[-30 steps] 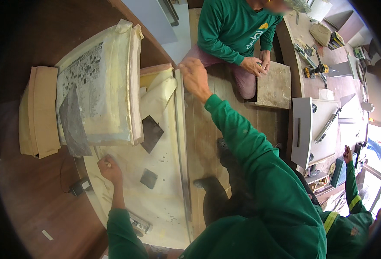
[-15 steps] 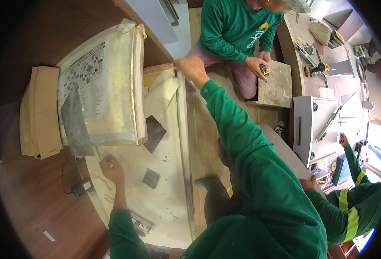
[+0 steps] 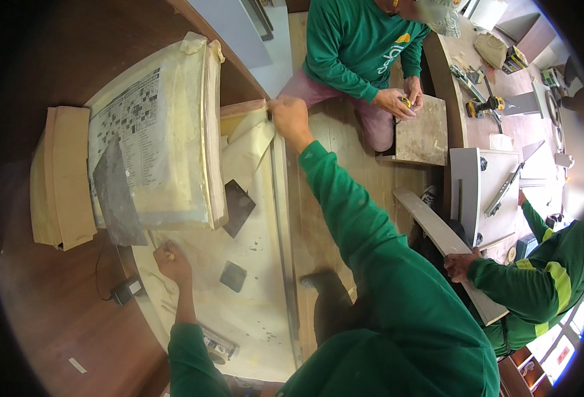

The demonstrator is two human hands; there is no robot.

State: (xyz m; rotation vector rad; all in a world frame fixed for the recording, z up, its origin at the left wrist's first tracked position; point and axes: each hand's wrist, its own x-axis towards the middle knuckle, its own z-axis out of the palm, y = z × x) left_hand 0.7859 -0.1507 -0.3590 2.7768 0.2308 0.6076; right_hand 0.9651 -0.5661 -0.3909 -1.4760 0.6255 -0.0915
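Observation:
A cream-coloured sheet [image 3: 252, 311] covers the long surface in front of me, with a curled flap [image 3: 249, 155] at its far end. My right hand [image 3: 292, 121] is closed at the far right corner of this surface; what its fingers hold there is hidden. Over the left side of the sheet, my left hand [image 3: 175, 263] is curled into a pinch, its contents too small to name. Beside it lies a thick padded stack [image 3: 173, 132] with a printed sheet on it and a thin grey plate [image 3: 118, 195] leaning across. Two dark square pieces, one farther [image 3: 240, 208] and one nearer [image 3: 233, 276], lie on the sheet.
A brown cardboard piece [image 3: 63, 178] and a black adapter [image 3: 126, 290] are at left. Across the floor, one person handles a tape measure [image 3: 406, 102] over a wooden box [image 3: 424, 132]. At right another person grips a long board [image 3: 438, 235]. A drill [image 3: 487, 106] lies on the bench.
My hands have barely moved. The person at right has leaned in, and the long board has swung into fuller view. The seated person's hands have come together around the tape measure.

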